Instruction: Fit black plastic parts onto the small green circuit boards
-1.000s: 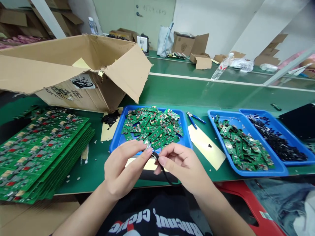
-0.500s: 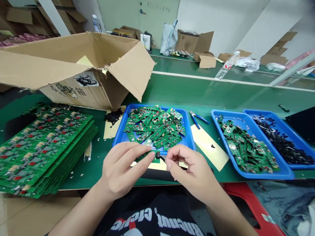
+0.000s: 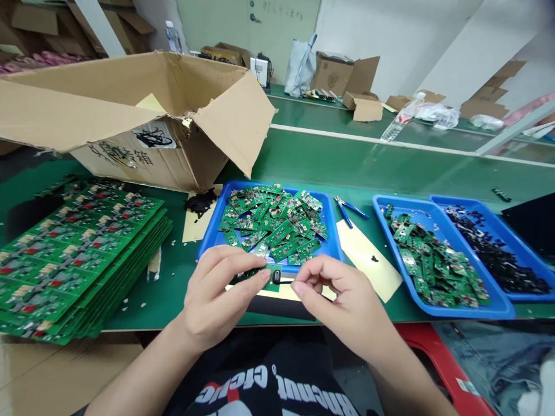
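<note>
Farther apart than a second ago, my left hand (image 3: 212,294) and right hand (image 3: 347,297) now have the work lying between them. On the left, my thumb and fingers pinch a green board (image 3: 272,285), its length running roughly crosswise and partly hidden by them; a black oval piece (image 3: 276,277) shows over its exposed end, just beside my left fingertips and so nearer that hand. From it a thin black cord (image 3: 286,282) runs almost level to my right thumb and finger, which look closed on it. Around this, again leftmost first: stiff, flat panels (image 3: 82,248) in an uneven stack, a creased cardboard box (image 3: 143,164), a smooth blue plastic tray (image 3: 213,237) of narrow boards (image 3: 277,231), slim cutters (image 3: 346,207) with blue handles, and a pale, matte card (image 3: 362,254).
</note>
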Demonstrator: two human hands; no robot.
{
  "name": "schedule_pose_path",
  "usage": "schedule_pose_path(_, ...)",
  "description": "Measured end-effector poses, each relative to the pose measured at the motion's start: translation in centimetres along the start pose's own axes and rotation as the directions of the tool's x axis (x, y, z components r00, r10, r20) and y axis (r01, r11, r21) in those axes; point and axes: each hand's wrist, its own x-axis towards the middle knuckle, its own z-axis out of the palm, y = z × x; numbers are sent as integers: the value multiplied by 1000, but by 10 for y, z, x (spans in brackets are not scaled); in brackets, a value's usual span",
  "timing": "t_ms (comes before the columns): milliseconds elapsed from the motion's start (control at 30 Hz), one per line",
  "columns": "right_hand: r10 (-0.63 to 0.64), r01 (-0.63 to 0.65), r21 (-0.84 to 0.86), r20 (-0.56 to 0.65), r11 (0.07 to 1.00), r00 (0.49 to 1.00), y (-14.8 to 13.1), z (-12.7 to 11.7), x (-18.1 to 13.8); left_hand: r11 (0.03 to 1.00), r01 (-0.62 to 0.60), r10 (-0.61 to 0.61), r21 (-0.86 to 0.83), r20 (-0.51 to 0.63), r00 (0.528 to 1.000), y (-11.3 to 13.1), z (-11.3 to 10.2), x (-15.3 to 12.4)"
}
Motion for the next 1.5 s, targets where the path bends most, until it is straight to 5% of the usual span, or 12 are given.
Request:
schedule_pose_path(400,-127,145,-175,110,974,986,-6,-5,13,992,-90,98,-86,87,991,-1,-6,1)
schedule_pose_path(600,-60,67,-24,224,997,973,-7,-12,17,960,-15,54,-279,132,990,-2,-10,12)
schedule_pose_path(833,16,-252,400,508,881,861,-8,-8,22,561,314,-173,-766,263,949,-3,-4,16)
schedule_pose_path(1000,-43,-148,564,312,813,949,-9,15,17,290,362,-527,-886,169,833,8,22,4)
schedule_pose_path(1100,-48,-25,531,123,847,991,-8,25,15,453,390,-640,-802,12,768,11,31,1)
schedule_pose_path(1200,-72,83,367,-44,927,996,-6,27,14,657,423,-593,-624,-82,801,12,28,2)
schedule_pose_path(1333,-138,165,231,-129,959,982,-6,24,15,716,430,-510,-550,8,860,14,18,4)
schedule_pose_path(1500,-238,233,-48,-136,971,962,-9,19,13,736,494,-512,-464,98,854,21,8,4)
